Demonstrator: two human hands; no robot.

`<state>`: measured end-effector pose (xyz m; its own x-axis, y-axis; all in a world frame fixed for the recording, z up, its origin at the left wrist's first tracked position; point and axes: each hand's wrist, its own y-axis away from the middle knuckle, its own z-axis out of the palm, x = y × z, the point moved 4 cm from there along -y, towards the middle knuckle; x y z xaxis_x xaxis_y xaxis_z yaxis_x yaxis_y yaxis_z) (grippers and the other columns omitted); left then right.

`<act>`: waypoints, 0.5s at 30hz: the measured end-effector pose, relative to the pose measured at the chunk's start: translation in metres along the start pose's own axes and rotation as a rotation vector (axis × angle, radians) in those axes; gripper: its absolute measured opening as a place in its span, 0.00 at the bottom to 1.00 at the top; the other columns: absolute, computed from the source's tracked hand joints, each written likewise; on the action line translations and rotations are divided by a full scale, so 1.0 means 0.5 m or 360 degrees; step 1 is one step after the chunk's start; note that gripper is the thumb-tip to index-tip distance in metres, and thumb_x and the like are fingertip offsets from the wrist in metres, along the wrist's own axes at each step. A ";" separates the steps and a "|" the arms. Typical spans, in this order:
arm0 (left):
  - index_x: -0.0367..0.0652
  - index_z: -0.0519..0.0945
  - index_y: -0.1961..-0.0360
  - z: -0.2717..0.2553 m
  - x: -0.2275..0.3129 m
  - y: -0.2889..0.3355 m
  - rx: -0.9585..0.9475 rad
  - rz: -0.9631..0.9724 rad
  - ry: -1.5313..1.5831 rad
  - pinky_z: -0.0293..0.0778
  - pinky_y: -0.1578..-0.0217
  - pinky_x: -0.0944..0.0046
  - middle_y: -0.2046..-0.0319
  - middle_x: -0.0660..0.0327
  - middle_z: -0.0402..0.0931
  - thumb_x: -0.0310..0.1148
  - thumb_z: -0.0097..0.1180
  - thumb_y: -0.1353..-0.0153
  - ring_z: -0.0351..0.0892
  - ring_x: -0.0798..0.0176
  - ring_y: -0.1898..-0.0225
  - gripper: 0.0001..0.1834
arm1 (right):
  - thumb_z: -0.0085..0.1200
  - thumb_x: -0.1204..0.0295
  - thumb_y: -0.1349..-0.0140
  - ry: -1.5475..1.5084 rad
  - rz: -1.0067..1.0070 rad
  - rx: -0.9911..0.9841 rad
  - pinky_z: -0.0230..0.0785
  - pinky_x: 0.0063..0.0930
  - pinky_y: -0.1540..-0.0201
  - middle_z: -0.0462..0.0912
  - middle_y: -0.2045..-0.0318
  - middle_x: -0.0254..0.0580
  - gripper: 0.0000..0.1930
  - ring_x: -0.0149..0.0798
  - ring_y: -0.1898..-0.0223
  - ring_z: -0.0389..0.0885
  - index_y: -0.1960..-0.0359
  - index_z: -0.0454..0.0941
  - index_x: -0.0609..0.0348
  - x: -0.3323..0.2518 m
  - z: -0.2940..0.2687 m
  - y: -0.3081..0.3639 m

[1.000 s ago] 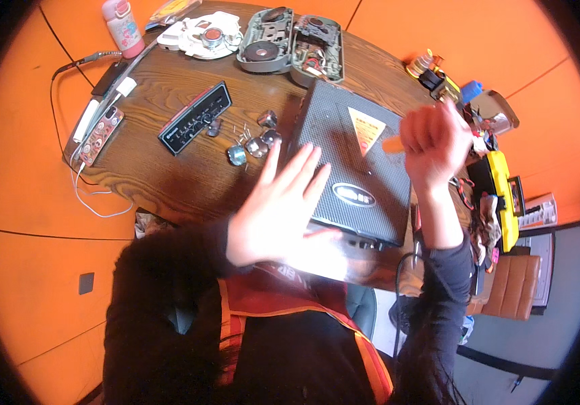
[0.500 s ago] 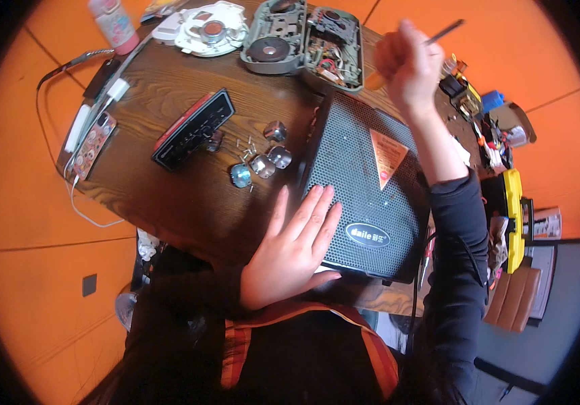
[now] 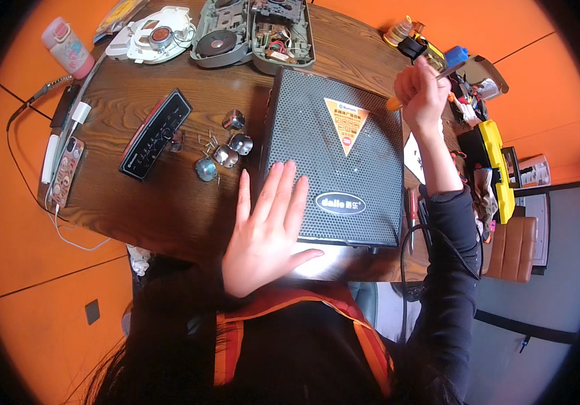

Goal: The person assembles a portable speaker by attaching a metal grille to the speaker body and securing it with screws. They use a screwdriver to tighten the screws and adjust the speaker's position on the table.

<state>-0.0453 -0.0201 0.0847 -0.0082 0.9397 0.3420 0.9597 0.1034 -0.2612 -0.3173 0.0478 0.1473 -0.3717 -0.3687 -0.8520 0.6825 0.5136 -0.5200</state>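
A black speaker box [image 3: 364, 165] with a perforated metal grille lies grille-up on the wooden table in front of me. My left hand [image 3: 263, 226] is open, fingers spread, over its near left corner; the fingertips reach the grille's edge. Raised beside the far right side of the box, my right hand [image 3: 422, 94] is closed around a screwdriver [image 3: 392, 104]. Its yellow handle end pokes out on the left and its dark shaft points up to the right. Left of the box lie several metallic knobs [image 3: 226, 156], small screws [image 3: 207, 142] and a black control panel [image 3: 155, 135] with a red edge.
An opened grey device [image 3: 280, 37] with bare circuitry and a white disassembled part [image 3: 158, 35] sit at the back. A phone [image 3: 68, 172] with a cable and a pink bottle [image 3: 68, 48] are left. A red-handled tool [image 3: 411, 206] and yellow toolbox [image 3: 499, 172] stand right.
The view has swung, so the table's things sit further left. My right hand has moved to the right of the box with the screwdriver. My left hand's fingers have spread wider.
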 end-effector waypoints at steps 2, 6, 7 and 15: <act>0.32 0.61 0.40 -0.002 0.001 -0.002 0.0030 0.0013 -0.0003 0.44 0.39 0.36 0.38 0.43 0.54 0.57 0.62 0.61 0.50 0.47 0.35 0.52 | 0.44 0.66 0.36 -0.0005 -0.0179 0.0053 0.40 0.22 0.88 0.54 0.92 0.28 0.23 0.24 0.91 0.50 0.89 0.54 0.52 -0.019 -0.022 -0.003; 0.35 0.55 0.37 -0.001 -0.010 0.006 -0.0007 0.0041 0.0153 0.39 0.40 0.32 0.36 0.42 0.47 0.58 0.62 0.58 0.44 0.43 0.33 0.54 | 0.42 0.64 0.36 -0.0258 -0.0205 0.0129 0.41 0.24 0.86 0.49 0.91 0.28 0.23 0.27 0.90 0.48 0.89 0.52 0.51 -0.084 -0.029 0.002; 0.38 0.54 0.36 -0.005 -0.019 0.011 0.0021 0.0135 0.0277 0.37 0.41 0.31 0.34 0.43 0.43 0.59 0.62 0.58 0.39 0.41 0.32 0.55 | 0.41 0.64 0.36 -0.0273 -0.0060 0.0193 0.40 0.25 0.84 0.47 0.90 0.28 0.23 0.28 0.88 0.46 0.89 0.50 0.51 -0.093 -0.021 0.016; 0.37 0.42 0.34 0.060 -0.090 0.037 0.0668 -0.0018 0.1287 0.46 0.35 0.53 0.34 0.44 0.41 0.39 0.76 0.72 0.44 0.49 0.33 0.67 | 0.38 0.66 0.36 -0.0884 0.0308 -0.0205 0.43 0.22 0.83 0.47 0.90 0.28 0.22 0.28 0.87 0.46 0.89 0.48 0.48 -0.127 0.112 0.152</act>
<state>-0.0353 -0.0506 0.0376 0.3346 0.4387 0.8340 0.7784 0.3702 -0.5070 -0.2069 0.0668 0.1652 0.1600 -0.5909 -0.7907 0.6105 0.6887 -0.3911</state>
